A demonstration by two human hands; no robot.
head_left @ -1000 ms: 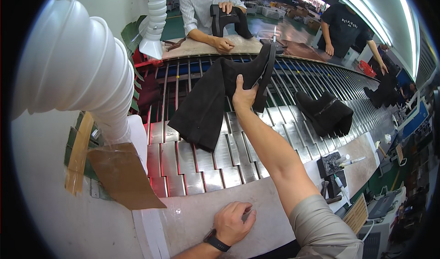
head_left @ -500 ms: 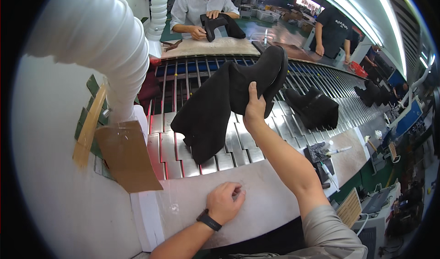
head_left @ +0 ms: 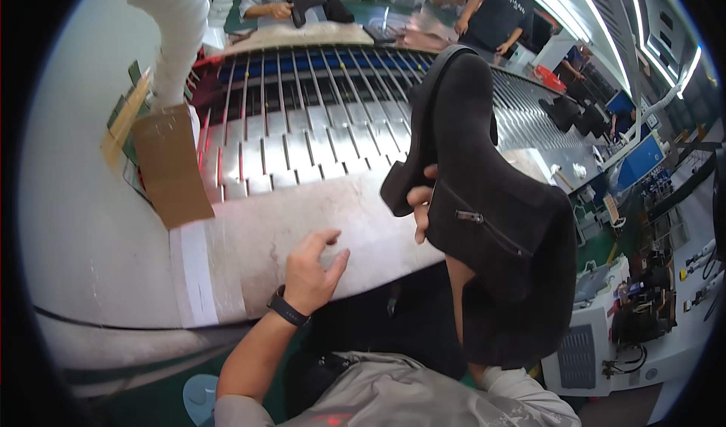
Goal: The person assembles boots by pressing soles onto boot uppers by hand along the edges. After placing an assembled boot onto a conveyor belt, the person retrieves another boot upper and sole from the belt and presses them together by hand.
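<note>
My right hand [head_left: 421, 208] is wrapped round a tall black boot [head_left: 484, 192] near its heel; most of the palm is hidden behind the boot. The toe points up and away, the dark sole faces left, and a zipper [head_left: 470, 217] runs along the side. Its soft shaft sags toward me, covering much of my right forearm. Left of the boot, my left hand [head_left: 311, 272], with a dark wristband [head_left: 287, 306], hovers over the pale worktop [head_left: 261, 253]. Its thumb and fingers are apart, holding nothing.
Beyond the worktop runs a metal slatted conveyor [head_left: 302, 136]. At the left are a cardboard sheet [head_left: 172, 166] and a white ribbed duct [head_left: 170, 26]. Across it, a person in a striped shirt handles another black boot [head_left: 314, 5]. More dark boots [head_left: 575, 117] stand farther right.
My right hand has brought the boot back toward me and turned it, so the zipper side now shows. My left hand has lifted and its fingers have spread. The view has shifted.
</note>
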